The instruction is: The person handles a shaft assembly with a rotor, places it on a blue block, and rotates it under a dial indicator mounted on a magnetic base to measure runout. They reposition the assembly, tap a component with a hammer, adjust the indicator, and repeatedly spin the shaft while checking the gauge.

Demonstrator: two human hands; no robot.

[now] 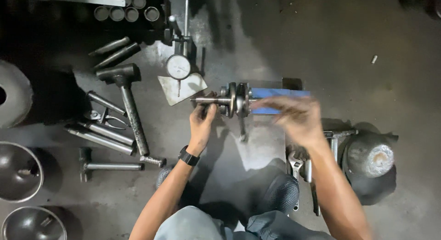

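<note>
A steel crankshaft (234, 100) with two round webs and a hanging connecting rod lies across a blue stand (275, 94) on the dark floor. My left hand (202, 122) grips the crankshaft's left shaft end from below; a black band sits on that wrist. My right hand (294, 116) is blurred with motion, fingers spread, hovering over the right shaft end and the blue stand; whether it touches them I cannot tell. A dial gauge (178, 66) on its post stands just behind the left shaft end, above a pale sheet of metal (181, 88).
A large hammer (131, 106), a smaller hammer (108, 166), steel rods (98, 138) and pliers (108, 118) lie at left. Metal bowls (18, 171) sit at the far left, sockets (124, 12) at the top. Wrenches (303, 168) and a rounded metal dome (370, 155) lie at right.
</note>
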